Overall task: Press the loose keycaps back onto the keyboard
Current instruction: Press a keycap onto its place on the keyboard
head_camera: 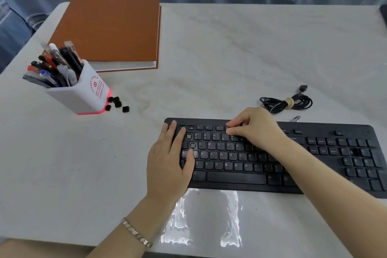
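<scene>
- Our black keyboard lies near us, with two bare sockets.
- Small black loose keycaps sit beside the pen holder.
- Our left hand rests flat on it; our right hand curls at the top row, and we cannot tell what it holds.

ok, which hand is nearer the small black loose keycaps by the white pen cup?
Left. Left hand rests on the black keyboard's left end, right of the small black keycaps; right hand farther right.

Keycaps beside pen cup, left of keyboard; book behind cup; cable behind keyboard.
</scene>
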`<action>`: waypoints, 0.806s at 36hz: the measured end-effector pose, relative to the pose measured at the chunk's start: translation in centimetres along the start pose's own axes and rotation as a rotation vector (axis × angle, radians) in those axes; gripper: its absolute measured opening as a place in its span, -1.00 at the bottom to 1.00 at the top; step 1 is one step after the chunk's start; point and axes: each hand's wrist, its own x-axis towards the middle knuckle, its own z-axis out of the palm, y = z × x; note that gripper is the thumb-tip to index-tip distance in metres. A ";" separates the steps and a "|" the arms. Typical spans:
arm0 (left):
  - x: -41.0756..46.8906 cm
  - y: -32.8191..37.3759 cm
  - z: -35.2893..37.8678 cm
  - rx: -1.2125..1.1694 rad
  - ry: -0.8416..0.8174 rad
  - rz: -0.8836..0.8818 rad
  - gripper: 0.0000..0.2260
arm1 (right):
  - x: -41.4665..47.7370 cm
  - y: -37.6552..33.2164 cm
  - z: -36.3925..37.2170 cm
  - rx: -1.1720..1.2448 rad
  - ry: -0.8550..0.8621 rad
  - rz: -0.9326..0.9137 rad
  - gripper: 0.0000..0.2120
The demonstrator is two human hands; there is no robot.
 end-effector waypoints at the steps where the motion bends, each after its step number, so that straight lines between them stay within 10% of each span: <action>1: 0.0 0.0 0.0 0.000 0.003 0.002 -0.55 | 0.0 0.0 0.0 -0.003 -0.001 -0.002 -0.92; 11: -0.1 0.0 0.0 -0.008 0.003 0.000 -0.55 | -0.2 0.5 0.4 -0.077 0.016 -0.082 -0.88; 18: -0.1 0.0 -0.1 -0.003 -0.025 0.013 -0.54 | -4.1 3.1 3.5 -0.371 0.353 -0.398 -0.72; 29: -0.1 -0.2 0.0 0.002 -0.036 0.032 -0.55 | -4.6 3.2 3.9 -0.457 0.348 -0.324 -0.64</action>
